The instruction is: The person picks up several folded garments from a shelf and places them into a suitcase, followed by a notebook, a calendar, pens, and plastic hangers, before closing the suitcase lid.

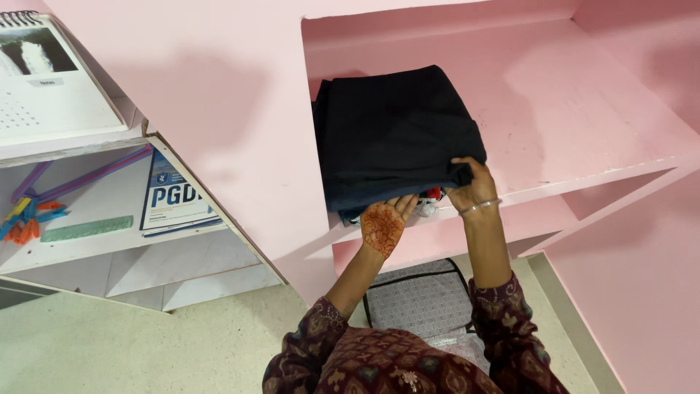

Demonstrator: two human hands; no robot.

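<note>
A stack of folded dark navy cloth (397,135) lies on the pink shelf (583,124), at its left end. My left hand (384,222), palm up and patterned with henna, is under the front edge of the stack. My right hand (472,188), with a bangle on the wrist, grips the stack's front right corner. A bit of red and white fabric (430,201) peeks out beneath the dark cloth between my hands.
Lower pink shelves step down to the right. A grey patterned bag (419,299) lies on the floor below. To the left, a white shelf unit (109,241) holds a booklet (175,197), a green strip, coloured clothes pegs (25,219) and a desk calendar (51,73) on top.
</note>
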